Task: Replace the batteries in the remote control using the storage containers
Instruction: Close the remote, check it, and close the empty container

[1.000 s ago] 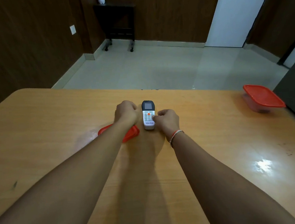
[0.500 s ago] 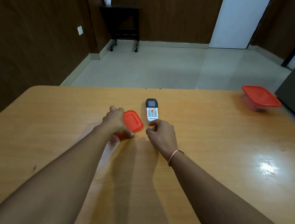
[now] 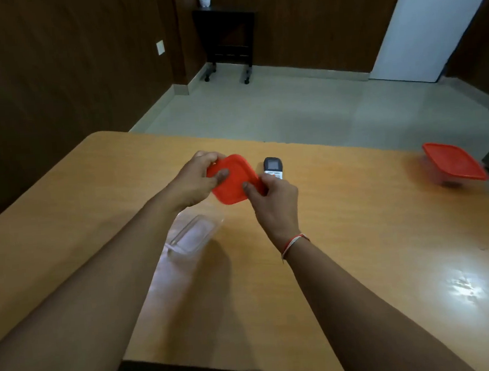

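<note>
Both hands hold a red square lid (image 3: 232, 179) lifted above the wooden table (image 3: 358, 235). My left hand (image 3: 196, 180) grips its left edge, thumb on top. My right hand (image 3: 273, 197) pinches its right corner. Below my left forearm a clear plastic container (image 3: 193, 233) stands open on the table; I cannot make out anything inside it. The white remote control (image 3: 273, 167) with a dark screen lies face up just behind my right hand, its lower half hidden by my fingers.
A second clear container with a red lid (image 3: 452, 161) on it sits at the table's far right, next to a dark object at the edge. Beyond the table are tiled floor, a dark side table (image 3: 225, 34) and a white door (image 3: 429, 21).
My left hand has lifted the red lid off the clear container and my right hand has left the remote to take the lid's other side. The camera has tilted down.
</note>
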